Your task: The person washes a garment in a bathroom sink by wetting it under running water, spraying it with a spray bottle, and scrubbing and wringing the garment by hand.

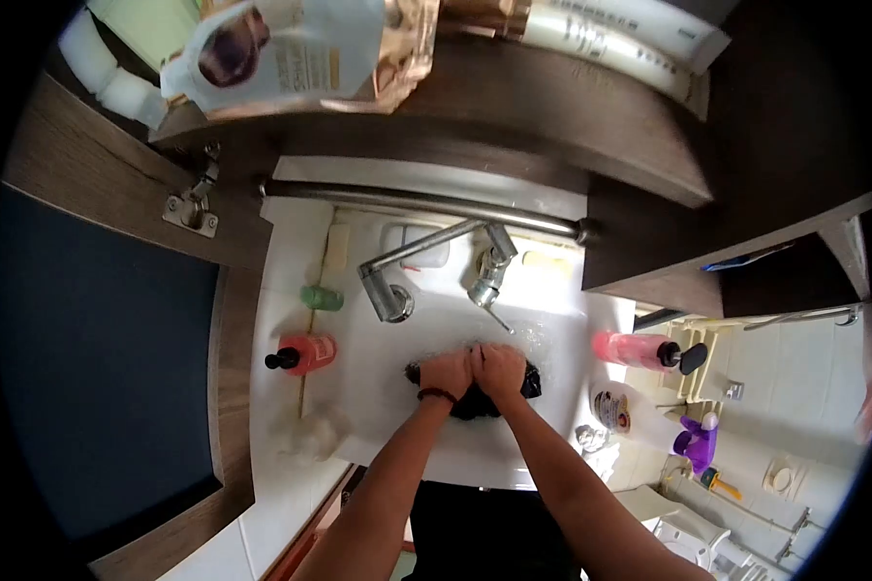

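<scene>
Start with the largest item: one dark cabinet door panel (116, 358) stands open at your left. Next, locate one white sink (480, 470) directly in front of you, below one metal bar (421, 201) that runs crosswise. One chrome tap (492, 271) is mounted at the far side of the basin, its jointed spout turned to the left. One white spray bottle (639, 418) with a purple head stands beyond the right edge of the sink. The black bundle (475, 405) (quantity: one) lies in the basin on your side of the tap; its long axis runs left to right, roughly parallel to the bar. One end projects past each hand; no distinct front end can be told. Two pump bottles with pink contents flank the basin: the left pump bottle (310, 353) and the right pump bottle (635, 350). Your two hands are pressed together at the knuckles, fingers curled onto the bundle: left hand (446, 371), right hand (501, 370). One green bottle (322, 297) sits near the left pump bottle. Your left wrist carries one dark bracelet (437, 395).
</scene>
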Tool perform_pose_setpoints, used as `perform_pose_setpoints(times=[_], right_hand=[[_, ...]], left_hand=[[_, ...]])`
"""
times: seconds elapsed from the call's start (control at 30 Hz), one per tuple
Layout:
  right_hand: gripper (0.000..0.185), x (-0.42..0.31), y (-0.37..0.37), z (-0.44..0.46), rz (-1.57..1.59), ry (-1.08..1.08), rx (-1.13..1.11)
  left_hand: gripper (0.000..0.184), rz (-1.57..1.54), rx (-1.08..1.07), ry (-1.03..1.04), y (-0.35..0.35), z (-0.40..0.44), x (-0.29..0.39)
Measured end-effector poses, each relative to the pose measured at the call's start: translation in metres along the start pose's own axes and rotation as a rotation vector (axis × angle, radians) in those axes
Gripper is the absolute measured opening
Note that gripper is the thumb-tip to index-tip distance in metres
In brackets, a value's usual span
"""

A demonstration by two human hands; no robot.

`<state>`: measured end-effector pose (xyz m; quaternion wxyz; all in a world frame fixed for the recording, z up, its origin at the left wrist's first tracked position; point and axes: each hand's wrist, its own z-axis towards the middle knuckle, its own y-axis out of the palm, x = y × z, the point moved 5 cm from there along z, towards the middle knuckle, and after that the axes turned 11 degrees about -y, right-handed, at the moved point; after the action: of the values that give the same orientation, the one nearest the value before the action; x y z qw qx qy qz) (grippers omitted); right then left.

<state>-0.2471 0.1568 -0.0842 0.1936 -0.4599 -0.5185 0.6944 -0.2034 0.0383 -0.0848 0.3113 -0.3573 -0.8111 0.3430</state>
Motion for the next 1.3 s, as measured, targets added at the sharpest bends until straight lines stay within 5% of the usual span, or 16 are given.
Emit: perform_pose_setpoints(times=[0.07, 0.13, 0.27, 0.37, 0.43, 0.6, 0.67, 0.73, 0.87, 0.97, 1.13, 1.2, 1.23, 1.3], right_hand=[[0.020, -0.003, -0.022, 0.007, 0.113, 0.038, 0.037], [0.024, -0.006, -0.050, 0.000, 0.442, -0.045, 0.298], [0.019, 0.000, -0.061, -0.033, 0.524, -0.060, 0.218], [0.047, -0.017, -0.059, -0.046, 0.174, 0.015, 0.083], [0.045, -0.025, -0.051, -0.045, 0.039, -0.060, 0.099], [0.034, -0.001, -0.005, -0.031, -0.026, 0.002, -0.043], [0.034, 0.004, 0.000, -0.021, 0.016, 0.082, -0.169], [0.035, -0.011, -0.037, -0.011, 0.021, -0.002, 0.207], [0.033, -0.026, -0.104, -0.003, 0.144, -0.019, 0.462], [0.030, -0.024, -0.131, 0.018, 0.389, 0.057, 0.440], [0.030, -0.016, -0.150, 0.042, 0.275, -0.049, 0.475], [0.031, -0.004, -0.149, 0.041, 0.540, 0.203, 0.524], [0.032, -0.003, -0.145, 0.036, 0.557, 0.321, 0.362], [0.035, -0.005, -0.127, 0.024, 0.370, 0.138, 0.436]], left_hand=[[0.025, -0.178, 0.072, -0.038, -0.006, 0.005, -0.001], [0.022, -0.308, 0.235, 0.092, -0.027, -0.011, -0.003], [0.023, -0.457, 0.453, 0.194, -0.026, -0.050, -0.015], [0.045, -0.175, 0.357, 0.132, 0.007, -0.068, -0.016], [0.071, 0.088, 0.255, 0.110, 0.023, -0.061, -0.013], [0.051, 0.078, 0.415, 0.205, 0.018, -0.036, -0.016], [0.037, -0.112, 0.196, 0.264, 0.036, -0.012, -0.024], [0.028, -0.134, 0.339, 0.308, 0.023, -0.016, -0.015], [0.037, -0.176, 0.341, 0.271, 0.014, -0.020, -0.018], [0.046, -0.195, 0.347, 0.281, 0.014, -0.030, -0.026], [0.064, -0.096, 0.471, 0.240, -0.021, -0.060, -0.023], [0.078, 0.061, 0.325, 0.127, -0.037, -0.073, -0.016], [0.078, 0.062, 0.325, 0.122, -0.043, -0.078, -0.014], [0.080, 0.151, 0.142, 0.036, -0.041, -0.076, -0.012]])
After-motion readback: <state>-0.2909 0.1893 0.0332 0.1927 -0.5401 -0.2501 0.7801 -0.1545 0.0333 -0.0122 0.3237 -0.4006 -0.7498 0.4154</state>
